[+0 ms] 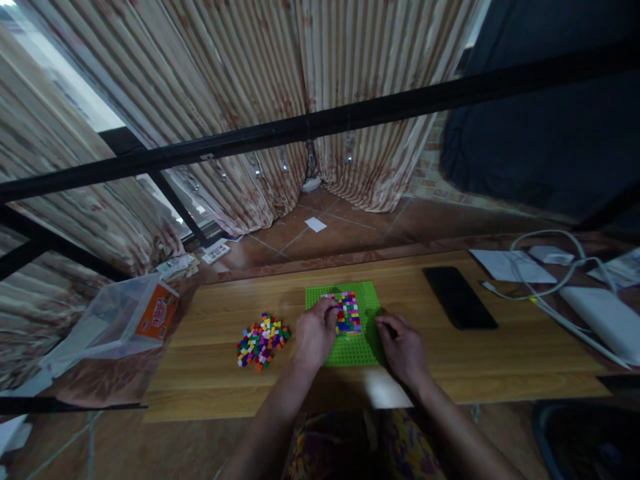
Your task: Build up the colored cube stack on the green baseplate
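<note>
The green plate (353, 355) lies near the middle of the wooden tabletop (210, 320), with a patch of small bricks (351, 311) in many colours set on its upper-middle part. The left hand (314, 333) reaches over the plate's left side, its fingertips bent down at the patch's left edge. Its grip is nearly closed, thumb close to forefinger; whether a brick sits between them I cannot tell, as the hand hides it. The right hand (405, 350) is at the plate's right edge, fingers curled and thumb near the forefinger; that grip looks narrow too (anything in it is too small to make out). To the left of the left hand, apart from the plate, is a loose pile (263, 342) of mixed bricks. Well to the right of the right hand, a black slab (460, 299) lies flat and slanted. A clear box (113, 325) with an orange label stands beyond the tabletop's left end. Striped curtains (250, 67) hang behind a black bar (280, 131).
</note>
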The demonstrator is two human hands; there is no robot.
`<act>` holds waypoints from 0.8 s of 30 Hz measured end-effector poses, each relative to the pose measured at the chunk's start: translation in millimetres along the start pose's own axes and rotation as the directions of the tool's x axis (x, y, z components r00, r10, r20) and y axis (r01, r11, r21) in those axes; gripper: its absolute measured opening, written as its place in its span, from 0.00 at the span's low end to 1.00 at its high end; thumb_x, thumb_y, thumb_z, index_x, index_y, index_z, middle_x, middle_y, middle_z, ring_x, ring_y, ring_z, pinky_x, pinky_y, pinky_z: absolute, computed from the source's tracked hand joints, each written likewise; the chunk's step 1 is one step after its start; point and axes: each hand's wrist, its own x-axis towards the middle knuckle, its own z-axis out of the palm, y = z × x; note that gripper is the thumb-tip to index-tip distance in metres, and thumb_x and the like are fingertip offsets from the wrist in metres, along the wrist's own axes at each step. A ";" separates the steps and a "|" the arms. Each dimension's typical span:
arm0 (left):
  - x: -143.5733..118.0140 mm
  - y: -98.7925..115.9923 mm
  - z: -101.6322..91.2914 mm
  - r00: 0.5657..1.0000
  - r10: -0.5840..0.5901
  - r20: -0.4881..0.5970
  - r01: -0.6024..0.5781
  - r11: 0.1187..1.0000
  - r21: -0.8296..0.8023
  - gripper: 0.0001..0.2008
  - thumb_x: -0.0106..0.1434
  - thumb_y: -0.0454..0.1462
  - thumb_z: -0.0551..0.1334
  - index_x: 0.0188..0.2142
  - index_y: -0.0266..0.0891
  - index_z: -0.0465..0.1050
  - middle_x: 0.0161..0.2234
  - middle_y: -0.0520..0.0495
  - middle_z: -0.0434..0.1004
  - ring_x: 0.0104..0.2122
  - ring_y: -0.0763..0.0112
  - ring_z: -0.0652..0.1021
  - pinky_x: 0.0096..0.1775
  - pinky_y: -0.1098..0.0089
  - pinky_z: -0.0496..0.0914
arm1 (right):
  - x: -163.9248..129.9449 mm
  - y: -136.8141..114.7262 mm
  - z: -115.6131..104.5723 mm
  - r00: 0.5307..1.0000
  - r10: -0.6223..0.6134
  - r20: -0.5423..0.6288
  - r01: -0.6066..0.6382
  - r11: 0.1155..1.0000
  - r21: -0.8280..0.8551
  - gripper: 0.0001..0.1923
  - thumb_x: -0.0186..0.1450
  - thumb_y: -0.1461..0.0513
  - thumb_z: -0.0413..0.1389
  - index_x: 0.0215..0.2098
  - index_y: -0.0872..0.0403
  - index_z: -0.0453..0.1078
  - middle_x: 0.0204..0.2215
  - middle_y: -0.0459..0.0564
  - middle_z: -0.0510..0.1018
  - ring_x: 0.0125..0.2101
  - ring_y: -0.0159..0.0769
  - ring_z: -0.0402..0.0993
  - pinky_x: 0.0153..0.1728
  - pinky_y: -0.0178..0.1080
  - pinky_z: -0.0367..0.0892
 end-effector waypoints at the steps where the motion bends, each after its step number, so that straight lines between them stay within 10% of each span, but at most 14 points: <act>1: 0.4 0.3 0.4 1.000 -0.004 0.005 0.004 0.999 0.040 0.08 0.66 0.35 0.56 0.39 0.45 0.75 0.34 0.51 0.81 0.32 0.69 0.79 0.36 0.71 0.70 | 0.0 0.1 0.2 1.000 -0.004 -0.001 0.004 1.000 0.003 0.12 0.67 0.57 0.49 0.37 0.52 0.74 0.37 0.52 0.78 0.38 0.39 0.75 0.41 0.41 0.70; 24: 12.5 -2.6 14.3 0.982 -0.051 -0.181 0.029 0.992 -0.119 0.06 0.55 0.29 0.65 0.29 0.41 0.76 0.35 0.50 0.75 0.39 0.68 0.75 0.47 0.64 0.69 | 0.3 -3.9 -0.3 1.000 0.018 0.000 -0.018 0.999 0.026 0.12 0.68 0.58 0.48 0.37 0.52 0.74 0.37 0.52 0.78 0.39 0.39 0.75 0.42 0.42 0.69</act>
